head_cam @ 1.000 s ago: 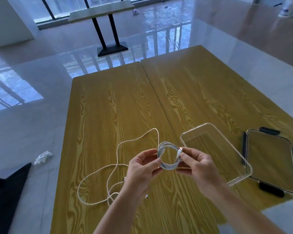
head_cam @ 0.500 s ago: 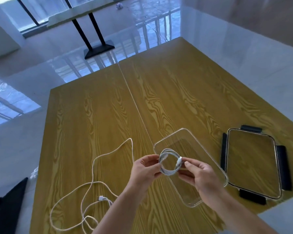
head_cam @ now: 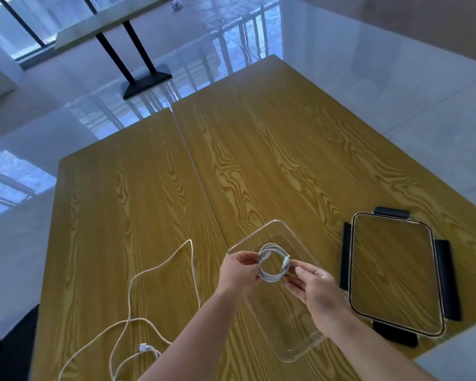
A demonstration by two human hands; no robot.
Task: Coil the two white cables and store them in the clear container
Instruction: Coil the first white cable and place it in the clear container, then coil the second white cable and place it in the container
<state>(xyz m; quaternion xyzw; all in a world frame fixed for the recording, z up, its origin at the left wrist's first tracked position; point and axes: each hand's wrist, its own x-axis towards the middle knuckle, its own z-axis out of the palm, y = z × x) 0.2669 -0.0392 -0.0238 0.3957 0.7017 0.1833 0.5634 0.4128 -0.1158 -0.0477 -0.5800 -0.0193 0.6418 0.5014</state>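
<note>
A coiled white cable (head_cam: 270, 276) forms a small ring held between both hands, over the far end of the clear container (head_cam: 279, 222). My left hand (head_cam: 238, 272) pinches the ring's left side. My right hand (head_cam: 315, 288) grips its right side near a connector. The second white cable (head_cam: 162, 266) lies loose and uncoiled on the wooden table, left of the container, with a plug (head_cam: 143, 347) near the front edge. My right forearm covers part of the container.
The container's lid (head_cam: 396, 276), clear with black latches, lies flat to the right near the table edge. The wooden table (head_cam: 259, 160) has a seam down its middle. Glossy floor surrounds it, with another table's black stand (head_cam: 146, 81) beyond.
Both hands have carried the coiled cable rightward, from beside the container to above its far end. The view has shifted, so the loose cable now sits further left.
</note>
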